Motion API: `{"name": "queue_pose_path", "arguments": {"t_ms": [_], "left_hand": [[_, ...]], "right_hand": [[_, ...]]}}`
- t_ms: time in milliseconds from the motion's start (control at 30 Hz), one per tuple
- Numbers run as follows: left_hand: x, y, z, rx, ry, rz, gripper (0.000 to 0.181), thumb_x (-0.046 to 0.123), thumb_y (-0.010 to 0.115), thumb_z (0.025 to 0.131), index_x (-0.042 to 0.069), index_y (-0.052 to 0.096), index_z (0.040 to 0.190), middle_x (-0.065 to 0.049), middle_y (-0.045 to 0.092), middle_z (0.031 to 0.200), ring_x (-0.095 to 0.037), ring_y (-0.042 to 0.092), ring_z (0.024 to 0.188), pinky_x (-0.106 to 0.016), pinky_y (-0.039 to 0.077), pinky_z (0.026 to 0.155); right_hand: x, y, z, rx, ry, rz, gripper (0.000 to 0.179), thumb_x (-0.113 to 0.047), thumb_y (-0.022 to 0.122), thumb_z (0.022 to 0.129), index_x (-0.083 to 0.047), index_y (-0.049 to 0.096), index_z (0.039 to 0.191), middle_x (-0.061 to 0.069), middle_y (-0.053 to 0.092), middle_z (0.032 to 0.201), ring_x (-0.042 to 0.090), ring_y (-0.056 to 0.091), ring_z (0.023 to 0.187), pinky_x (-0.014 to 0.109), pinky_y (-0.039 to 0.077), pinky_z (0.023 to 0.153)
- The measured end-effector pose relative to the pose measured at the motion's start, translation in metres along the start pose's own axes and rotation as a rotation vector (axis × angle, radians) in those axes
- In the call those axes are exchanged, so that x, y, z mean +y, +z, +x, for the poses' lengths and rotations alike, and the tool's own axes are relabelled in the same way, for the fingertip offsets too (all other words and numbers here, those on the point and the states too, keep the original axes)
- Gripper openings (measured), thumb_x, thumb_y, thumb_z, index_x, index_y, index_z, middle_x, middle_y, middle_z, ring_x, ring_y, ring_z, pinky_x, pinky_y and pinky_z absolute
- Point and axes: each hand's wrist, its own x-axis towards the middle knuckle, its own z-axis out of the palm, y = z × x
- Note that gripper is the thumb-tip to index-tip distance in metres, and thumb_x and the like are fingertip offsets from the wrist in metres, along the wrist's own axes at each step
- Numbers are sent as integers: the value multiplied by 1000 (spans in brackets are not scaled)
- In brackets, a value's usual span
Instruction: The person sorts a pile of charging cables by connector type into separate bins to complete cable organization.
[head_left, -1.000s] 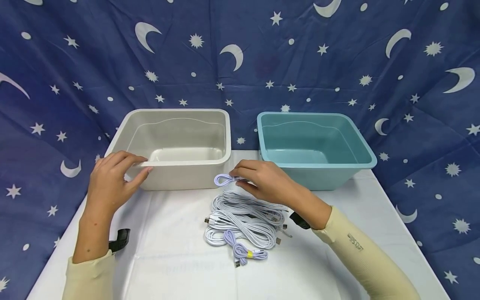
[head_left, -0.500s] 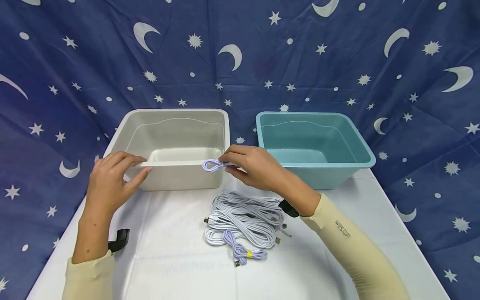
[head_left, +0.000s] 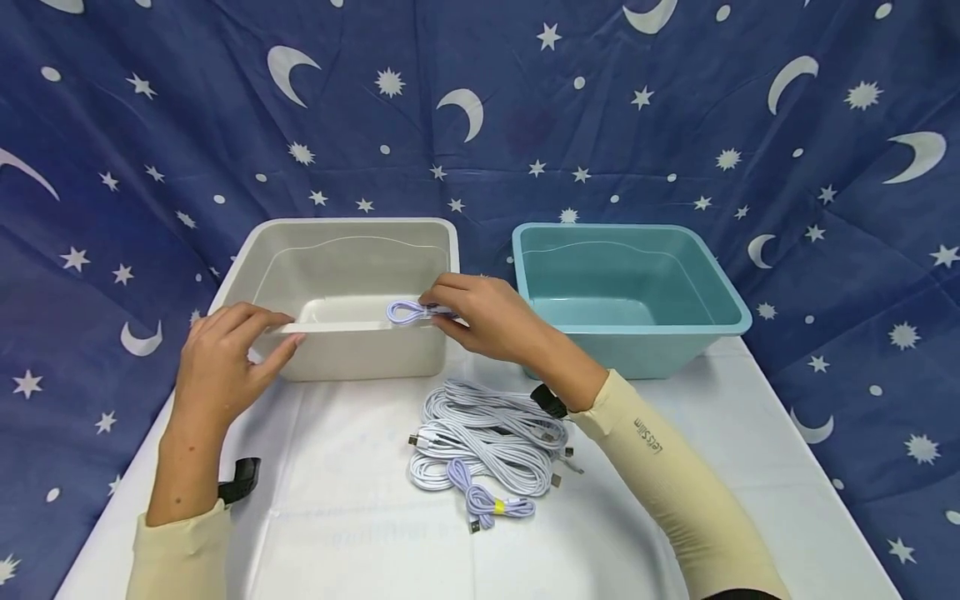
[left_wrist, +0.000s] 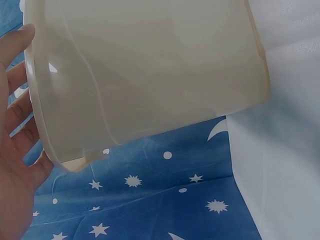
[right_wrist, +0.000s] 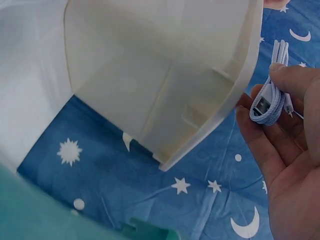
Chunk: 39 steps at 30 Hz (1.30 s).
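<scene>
My right hand (head_left: pixel 491 317) pinches a small coiled lavender USB cable (head_left: pixel 408 312) over the front rim of the beige plastic bin (head_left: pixel 360 354), near its right corner. In the right wrist view, thumb and fingers hold the folded USB cable (right_wrist: pixel 270 100), its metal plug showing. At the left end of the same bin, my left hand (head_left: pixel 217 367) grips the front rim, fingertips over the edge and thumb outside. White coiled cables (head_left: pixel 491 433) lie heaped on the table, with another lavender cable (head_left: pixel 483 500), bound by a yellow tie, in front of them.
A teal plastic bin (head_left: pixel 630 354) stands to the right of the beige one. Both are on a white-covered table (head_left: pixel 360 533). A blue curtain (head_left: pixel 525 100) with moons and stars hangs behind and at the sides.
My right hand has carried the lavender cable up and to the left, from above the white cables to the beige bin's front rim. The left hand has stayed in place.
</scene>
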Motion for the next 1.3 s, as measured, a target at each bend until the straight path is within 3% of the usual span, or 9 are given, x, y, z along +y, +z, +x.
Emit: {"name": "queue_pose_path", "arguments": {"t_ms": [333, 767, 967, 1300], "left_hand": [[-1, 1, -1, -8, -7, 7, 28, 30, 85, 79, 14, 77, 101, -3, 69, 93, -29, 61, 85, -52, 40, 74], [-2, 2, 0, -5, -15, 4, 28, 30, 85, 78, 15, 77, 100, -2, 68, 92, -28, 61, 86, -51, 40, 75], [-2, 3, -1, -4, -17, 3, 28, 30, 85, 78, 14, 77, 100, -3, 68, 92, -29, 61, 87, -51, 39, 75], [-1, 3, -1, -7, -23, 3, 29, 31, 85, 78, 14, 76, 100, -3, 68, 92, -29, 61, 88, -50, 39, 75]], "right_hand": [[0, 12, 15, -4, 45, -59, 20, -19, 68, 96, -15, 71, 115, -5, 65, 107, 8, 60, 83, 28, 51, 72], [4, 20, 26, 19, 57, -58, 20, -22, 67, 96, -14, 70, 115, -2, 66, 108, 11, 64, 87, 27, 53, 73], [2, 20, 25, 36, 64, -54, 25, -28, 68, 96, -14, 69, 117, -3, 65, 111, 12, 62, 100, 28, 53, 82], [-5, 16, 11, 101, 7, -13, 24, -26, 69, 94, -13, 70, 114, -3, 64, 108, 10, 59, 93, 26, 51, 78]]}}
